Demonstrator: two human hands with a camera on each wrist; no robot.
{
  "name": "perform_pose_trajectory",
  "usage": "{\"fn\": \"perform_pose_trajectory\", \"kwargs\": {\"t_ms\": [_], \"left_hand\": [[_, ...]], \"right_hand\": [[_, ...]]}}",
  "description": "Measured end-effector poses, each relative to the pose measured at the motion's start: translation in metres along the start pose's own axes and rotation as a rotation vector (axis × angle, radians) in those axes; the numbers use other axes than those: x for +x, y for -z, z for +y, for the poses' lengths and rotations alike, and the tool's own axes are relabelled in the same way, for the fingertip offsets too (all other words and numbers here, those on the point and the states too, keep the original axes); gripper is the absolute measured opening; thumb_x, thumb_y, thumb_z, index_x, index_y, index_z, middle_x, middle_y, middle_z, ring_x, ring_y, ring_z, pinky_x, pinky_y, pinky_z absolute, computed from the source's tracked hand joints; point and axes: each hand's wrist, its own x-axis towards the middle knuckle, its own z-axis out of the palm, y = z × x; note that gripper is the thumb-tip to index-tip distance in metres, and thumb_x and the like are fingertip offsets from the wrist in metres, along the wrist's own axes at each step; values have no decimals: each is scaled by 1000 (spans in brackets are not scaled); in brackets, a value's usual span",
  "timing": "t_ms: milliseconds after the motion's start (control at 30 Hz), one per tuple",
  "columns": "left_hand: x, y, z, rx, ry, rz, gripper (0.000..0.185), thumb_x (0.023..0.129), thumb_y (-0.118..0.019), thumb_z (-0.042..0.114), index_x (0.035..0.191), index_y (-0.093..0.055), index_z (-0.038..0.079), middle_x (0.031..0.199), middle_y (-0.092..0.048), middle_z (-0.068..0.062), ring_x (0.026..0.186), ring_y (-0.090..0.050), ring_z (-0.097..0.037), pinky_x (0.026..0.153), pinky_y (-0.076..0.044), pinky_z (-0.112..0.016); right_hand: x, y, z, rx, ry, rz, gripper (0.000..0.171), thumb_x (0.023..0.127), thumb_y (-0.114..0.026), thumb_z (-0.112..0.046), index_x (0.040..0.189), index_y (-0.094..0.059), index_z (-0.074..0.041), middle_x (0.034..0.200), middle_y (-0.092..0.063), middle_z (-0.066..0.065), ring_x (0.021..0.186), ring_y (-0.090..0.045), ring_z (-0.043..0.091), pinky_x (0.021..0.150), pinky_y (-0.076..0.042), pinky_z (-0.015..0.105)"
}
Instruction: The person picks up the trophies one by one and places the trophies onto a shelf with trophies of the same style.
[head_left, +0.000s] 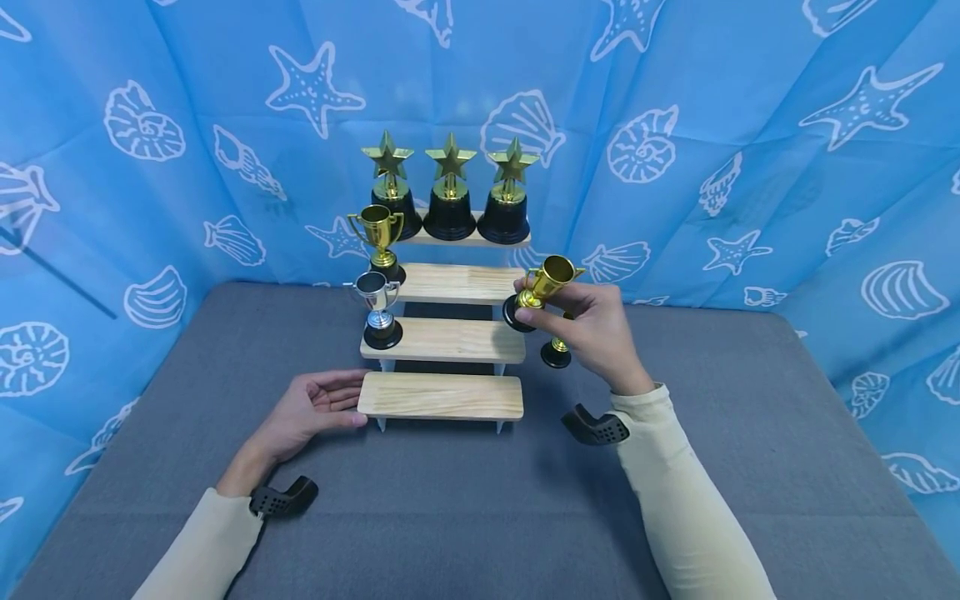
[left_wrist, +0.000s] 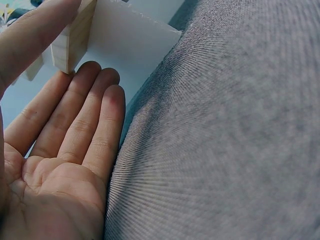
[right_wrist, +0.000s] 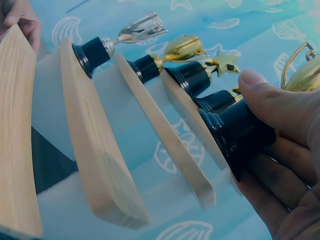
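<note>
one gold cup (head_left: 545,287) in right hand (head_left: 592,329), second trophy (head_left: 557,351) half hidden

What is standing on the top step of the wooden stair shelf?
Three star trophies with black bases stand in a row on the top step. Their bases cover most of the board, and anything behind them is hidden.

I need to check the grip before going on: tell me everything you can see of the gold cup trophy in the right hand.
The gold cup trophy is a small shiny gold-coloured cup, plastic by its look, with side handles, a short stem and a round black base. It is off the stand and tilted, mouth up to the right, base down to the left, at the right end of the second-highest shelf. The right hand holds it, thumb and fingers around its base and stem. A second small gold trophy with a black base shows beneath that hand.
</note>
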Motion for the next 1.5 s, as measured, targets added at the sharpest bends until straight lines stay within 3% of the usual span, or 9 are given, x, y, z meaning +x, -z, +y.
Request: {"fn": "perform_pose_trajectory", "kwargs": {"t_ms": [333,867,1500], "left_hand": [[1,0,-1,3,18,11,72,83,-78,-6,145,-41,-15,144,-49,-33,120,-63,-14,101,-53,-31],[1,0,1,4,25,10,72,84,-77,-6,145,-40,-15,145,-46,-34,120,-63,-13,101,-53,-30],[1,0,-1,-9,9,11,71,83,-77,-8,143,-41,-17,143,-51,-31,120,-64,-14,101,-53,-31]], "right_hand": [[18,-21,-2,6,-2,-37,33,83,-82,0,115,-75,2,113,-75,11,112,-68,21,102,-54,33],[31,-40,1,-85,-40,-69,32,81,-87,-13,111,-78,-4,107,-77,7,97,-74,19,89,-61,33],[47,-58,-2,-128,-80,-73,29,83,-87,-17,106,-79,-2,101,-77,10,88,-75,16,78,-63,29]]}}
